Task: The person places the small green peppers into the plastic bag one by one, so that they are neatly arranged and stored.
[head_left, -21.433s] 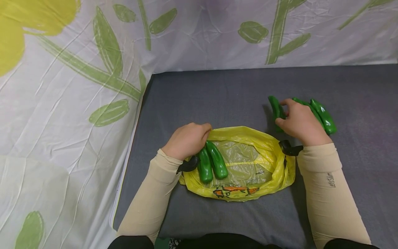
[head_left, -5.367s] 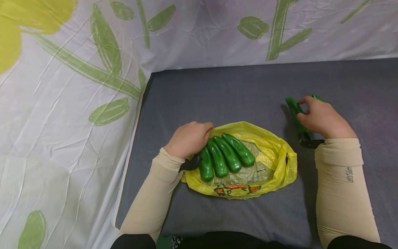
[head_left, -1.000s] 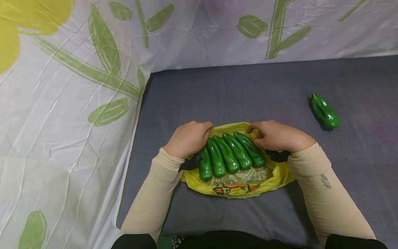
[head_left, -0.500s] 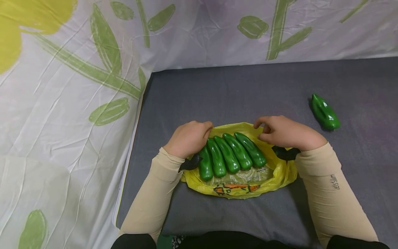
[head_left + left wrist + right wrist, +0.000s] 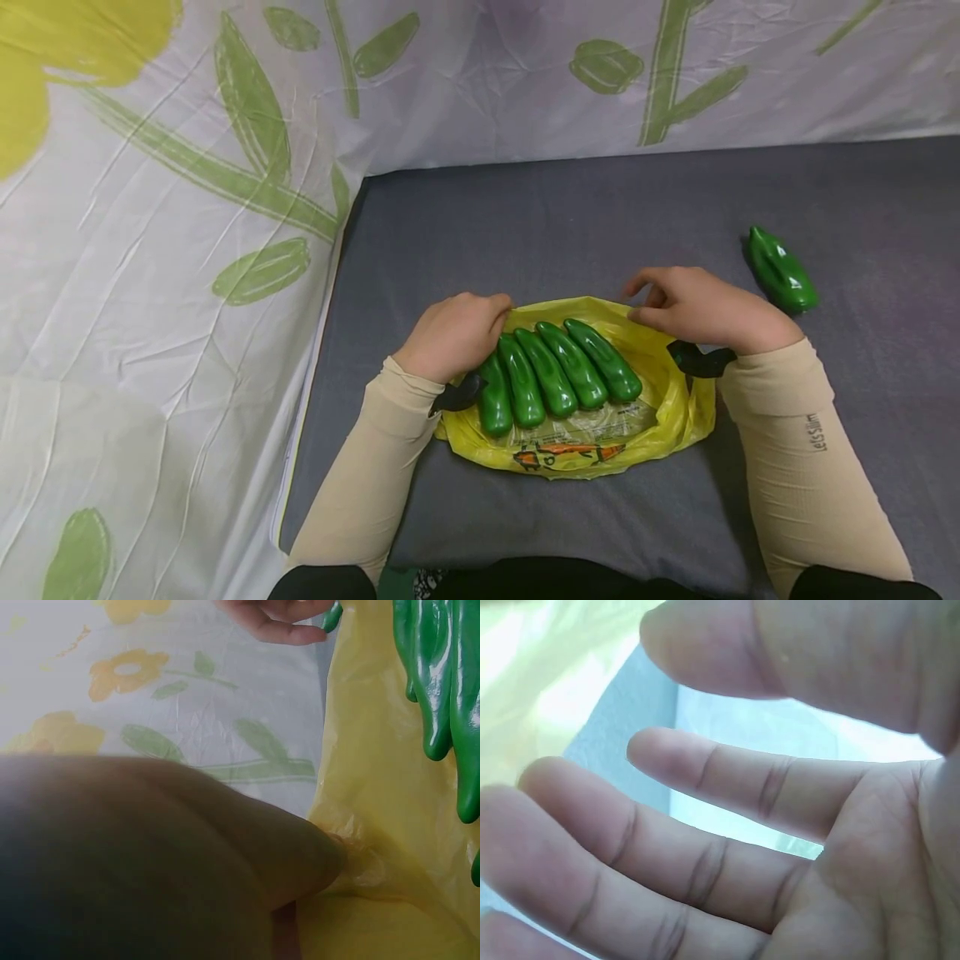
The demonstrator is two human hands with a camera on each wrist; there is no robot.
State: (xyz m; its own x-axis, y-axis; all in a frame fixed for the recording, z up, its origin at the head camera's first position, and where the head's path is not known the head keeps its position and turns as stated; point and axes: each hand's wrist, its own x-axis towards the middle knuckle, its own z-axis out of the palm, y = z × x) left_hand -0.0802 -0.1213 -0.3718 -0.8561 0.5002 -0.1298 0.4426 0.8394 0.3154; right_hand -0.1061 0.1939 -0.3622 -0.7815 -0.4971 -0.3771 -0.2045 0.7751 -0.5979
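Observation:
In the head view my left hand (image 5: pixel 456 337) pinches the far left rim of a yellow plastic bag (image 5: pixel 678 417), spread with its mouth up. The left wrist view has the fingertips of this hand (image 5: pixel 225 832) on the yellow film (image 5: pixel 367 712). Several glossy green peppers (image 5: pixel 557 371) lie side by side inside, stems away from me. Over the bag's far right edge hovers my right hand (image 5: pixel 708 308), holding nothing. Its fingers (image 5: pixel 712 855) are loosely spread in the right wrist view. A single green pepper (image 5: pixel 782 271) rests on the cloth beyond it.
A dark grey cloth (image 5: pixel 525 225) covers the table. Behind and to the left hangs a white sheet (image 5: pixel 480 92) printed with leaves and yellow flowers, meeting the table along its back and left edges.
Over these frames, peppers have gone from the cloth at right into the bag, from two to several. In the last second my empty right hand has drawn rightward and away. My left hand stays put.

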